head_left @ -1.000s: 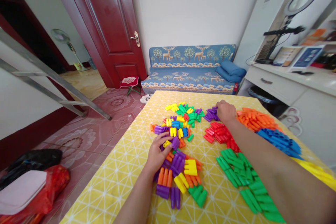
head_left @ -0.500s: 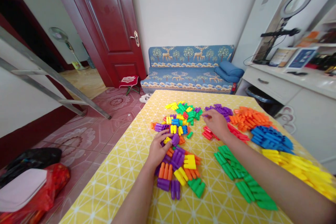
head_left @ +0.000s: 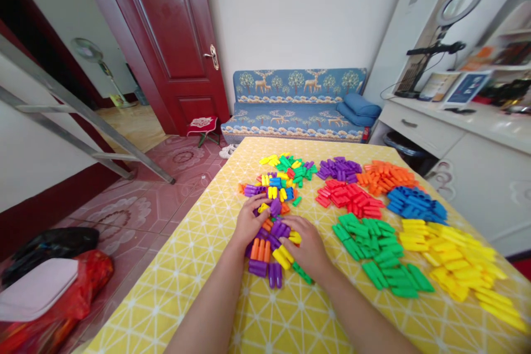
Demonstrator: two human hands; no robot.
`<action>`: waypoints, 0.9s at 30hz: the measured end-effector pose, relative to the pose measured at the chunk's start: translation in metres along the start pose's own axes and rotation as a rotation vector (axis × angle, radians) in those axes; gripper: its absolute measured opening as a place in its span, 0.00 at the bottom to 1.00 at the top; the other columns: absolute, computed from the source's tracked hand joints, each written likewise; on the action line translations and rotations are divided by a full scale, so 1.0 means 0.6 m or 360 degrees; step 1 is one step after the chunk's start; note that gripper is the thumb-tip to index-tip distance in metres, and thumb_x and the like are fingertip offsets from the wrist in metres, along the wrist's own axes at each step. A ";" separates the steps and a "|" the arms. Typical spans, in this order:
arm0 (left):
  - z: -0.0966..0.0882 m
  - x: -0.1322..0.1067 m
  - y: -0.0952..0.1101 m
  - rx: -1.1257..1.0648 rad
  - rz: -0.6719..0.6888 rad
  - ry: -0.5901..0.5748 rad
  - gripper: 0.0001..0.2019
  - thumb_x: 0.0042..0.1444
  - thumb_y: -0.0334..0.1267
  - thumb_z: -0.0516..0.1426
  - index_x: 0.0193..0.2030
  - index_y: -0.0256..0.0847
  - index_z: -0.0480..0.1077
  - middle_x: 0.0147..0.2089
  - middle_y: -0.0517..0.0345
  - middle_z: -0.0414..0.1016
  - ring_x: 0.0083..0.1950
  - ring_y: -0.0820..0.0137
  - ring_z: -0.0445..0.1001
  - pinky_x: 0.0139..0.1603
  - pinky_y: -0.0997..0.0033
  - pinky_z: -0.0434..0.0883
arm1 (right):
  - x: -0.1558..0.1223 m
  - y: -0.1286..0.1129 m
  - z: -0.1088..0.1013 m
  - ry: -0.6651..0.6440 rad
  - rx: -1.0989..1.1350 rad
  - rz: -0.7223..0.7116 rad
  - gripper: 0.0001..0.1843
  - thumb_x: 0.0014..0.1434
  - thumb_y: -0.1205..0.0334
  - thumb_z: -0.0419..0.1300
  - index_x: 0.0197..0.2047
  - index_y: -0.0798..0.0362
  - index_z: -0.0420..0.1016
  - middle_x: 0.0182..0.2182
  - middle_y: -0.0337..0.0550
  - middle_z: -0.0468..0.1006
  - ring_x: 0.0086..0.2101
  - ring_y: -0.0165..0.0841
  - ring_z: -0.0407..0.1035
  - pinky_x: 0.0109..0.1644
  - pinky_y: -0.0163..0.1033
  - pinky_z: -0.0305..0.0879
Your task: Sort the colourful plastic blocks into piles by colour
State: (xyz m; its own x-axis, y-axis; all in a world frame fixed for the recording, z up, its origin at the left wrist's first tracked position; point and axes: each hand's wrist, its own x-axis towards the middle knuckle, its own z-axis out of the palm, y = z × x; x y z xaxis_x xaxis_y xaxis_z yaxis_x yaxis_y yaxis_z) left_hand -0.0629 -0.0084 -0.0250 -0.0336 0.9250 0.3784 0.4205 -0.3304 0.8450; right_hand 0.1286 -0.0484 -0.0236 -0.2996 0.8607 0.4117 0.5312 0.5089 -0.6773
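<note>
My left hand point(head_left: 248, 223) is at the left side of a pile of mixed-colour plastic blocks shaped like joined tubes. Its thumb and fingers curl about a small yellow block point(head_left: 263, 208), with a purple block point(head_left: 275, 207) by the fingertips. My right hand point(head_left: 307, 246) reaches into the same pile from the right, fingers apart over purple blocks point(head_left: 280, 229). A yellow block point(head_left: 284, 258) lies below its thumb, and green blocks point(head_left: 302, 272) show under the palm. Orange blocks point(head_left: 260, 250) sit between the hands, nearer to me.
Sorted heaps lie on the right: purple point(head_left: 338, 169), orange point(head_left: 388, 176), red point(head_left: 348, 198), blue point(head_left: 416, 203), green point(head_left: 369, 235) and yellow point(head_left: 456, 257). More mixed blocks point(head_left: 290, 168) lie at the back. A yellow patterned cloth point(head_left: 174, 298) covers the table.
My right hand has come back from beside the purple and red heaps to the mixed pile, moving left and towards me. My left hand stays at its spot. The view has shifted slightly.
</note>
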 end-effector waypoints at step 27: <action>-0.002 -0.005 -0.002 0.0035 0.0012 -0.0022 0.12 0.53 0.36 0.60 0.45 0.44 0.77 0.56 0.50 0.72 0.57 0.61 0.70 0.62 0.56 0.63 | -0.001 -0.004 -0.007 0.0169 0.0343 0.0075 0.08 0.52 0.67 0.61 0.37 0.50 0.76 0.40 0.44 0.77 0.43 0.37 0.70 0.51 0.44 0.65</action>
State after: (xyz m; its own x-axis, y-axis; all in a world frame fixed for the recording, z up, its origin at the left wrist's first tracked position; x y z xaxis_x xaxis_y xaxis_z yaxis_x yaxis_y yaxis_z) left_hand -0.0641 -0.0109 -0.0266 -0.0181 0.9251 0.3792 0.4407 -0.3331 0.8336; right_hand 0.1307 -0.0503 -0.0198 -0.1873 0.8828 0.4308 0.3577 0.4698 -0.8071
